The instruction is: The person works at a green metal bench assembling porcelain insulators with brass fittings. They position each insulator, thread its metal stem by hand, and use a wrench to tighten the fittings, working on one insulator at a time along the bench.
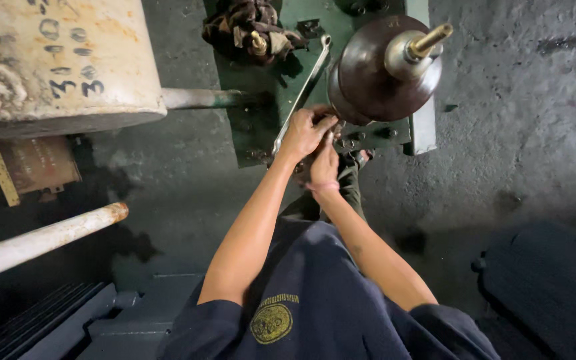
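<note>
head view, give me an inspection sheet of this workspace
surface: green metal plate, worn and grimy, on a dark concrete floor
job's things: long silver wrench lying slanted on the plate; brown ribbed insulator with a brass stud on top
clutter: bundled dirty rag around a second brass stud, at the plate's far end
grippers: left hand closed on the wrench's lower end; right hand just below it at the insulator's base, its grip hidden
cables: nothing seen
surroundings: pale rusty tank at left, white pipe, dark finned casing
</note>
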The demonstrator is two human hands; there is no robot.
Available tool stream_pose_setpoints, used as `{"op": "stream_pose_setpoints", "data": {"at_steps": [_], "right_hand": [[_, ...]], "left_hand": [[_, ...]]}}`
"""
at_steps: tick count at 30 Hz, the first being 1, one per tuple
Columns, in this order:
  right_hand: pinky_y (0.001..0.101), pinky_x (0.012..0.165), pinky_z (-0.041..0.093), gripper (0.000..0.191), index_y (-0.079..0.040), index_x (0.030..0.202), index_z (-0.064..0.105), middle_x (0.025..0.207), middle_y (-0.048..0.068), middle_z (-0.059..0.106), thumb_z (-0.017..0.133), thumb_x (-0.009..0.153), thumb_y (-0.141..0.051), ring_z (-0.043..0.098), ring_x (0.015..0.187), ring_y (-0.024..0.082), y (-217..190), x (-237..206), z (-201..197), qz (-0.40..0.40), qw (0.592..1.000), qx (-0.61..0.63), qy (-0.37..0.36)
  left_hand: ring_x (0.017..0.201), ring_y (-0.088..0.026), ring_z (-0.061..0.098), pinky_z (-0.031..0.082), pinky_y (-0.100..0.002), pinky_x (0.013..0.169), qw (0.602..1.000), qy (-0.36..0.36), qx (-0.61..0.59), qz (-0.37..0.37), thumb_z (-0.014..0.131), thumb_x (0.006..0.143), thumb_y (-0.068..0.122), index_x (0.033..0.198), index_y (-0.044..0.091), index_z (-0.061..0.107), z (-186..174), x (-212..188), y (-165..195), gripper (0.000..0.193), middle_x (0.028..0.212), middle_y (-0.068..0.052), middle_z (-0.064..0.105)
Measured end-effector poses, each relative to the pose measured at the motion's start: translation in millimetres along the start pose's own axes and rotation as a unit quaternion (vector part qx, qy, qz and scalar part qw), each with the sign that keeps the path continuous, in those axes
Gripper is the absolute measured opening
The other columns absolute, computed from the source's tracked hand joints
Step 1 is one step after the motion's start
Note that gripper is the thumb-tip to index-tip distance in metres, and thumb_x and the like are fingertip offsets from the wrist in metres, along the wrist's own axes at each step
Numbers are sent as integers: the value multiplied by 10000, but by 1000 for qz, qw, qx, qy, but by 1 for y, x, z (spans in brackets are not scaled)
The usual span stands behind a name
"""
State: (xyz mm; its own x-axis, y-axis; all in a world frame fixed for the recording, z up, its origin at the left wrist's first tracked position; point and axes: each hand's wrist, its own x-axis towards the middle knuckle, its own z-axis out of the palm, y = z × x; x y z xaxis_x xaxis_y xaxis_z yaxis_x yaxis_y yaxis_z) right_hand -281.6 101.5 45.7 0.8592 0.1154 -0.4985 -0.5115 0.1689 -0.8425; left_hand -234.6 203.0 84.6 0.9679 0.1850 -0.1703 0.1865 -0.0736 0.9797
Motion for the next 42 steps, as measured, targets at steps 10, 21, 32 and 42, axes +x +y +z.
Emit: {"op": "stream_pose_setpoints", "data": {"at_steps": [10,21,32,42], "right_hand": [[415,541,468,343,-123,1069,802,805,153,711,594,1030,-392,674,657,322,-65,37,-116,-275,746,-599,-90],[257,674,432,525,-25,1134,658,864,-32,648,395,1090,-477,543,753,74,-14,-6,5,62,997,26,30],[324,781,509,654,63,1107,725,868,172,719,385,1143,-496,564,820,180,-35,24,-35,-50,969,-242,9],[386,687,469,633,105,934,673,803,211,638,477,1173,-448,505,755,181,-12,18,-65,-34,953,-301,-5]], "left_hand": [[832,-167,754,593,-319,760,999,37,-3,7,769,897,137,1149,1,728,11,-9,0,289,956,-120,792],[908,-208,771,584,-325,823,995,59,71,43,721,931,136,1099,-3,747,2,-6,1,220,1011,-140,789],[811,-128,681,565,-292,746,998,17,-39,-46,690,965,144,1127,-34,746,6,-2,4,247,933,-104,785],[857,-149,749,596,-306,765,998,52,-15,5,736,924,135,1145,-36,720,11,-5,1,280,986,-119,782]]}}
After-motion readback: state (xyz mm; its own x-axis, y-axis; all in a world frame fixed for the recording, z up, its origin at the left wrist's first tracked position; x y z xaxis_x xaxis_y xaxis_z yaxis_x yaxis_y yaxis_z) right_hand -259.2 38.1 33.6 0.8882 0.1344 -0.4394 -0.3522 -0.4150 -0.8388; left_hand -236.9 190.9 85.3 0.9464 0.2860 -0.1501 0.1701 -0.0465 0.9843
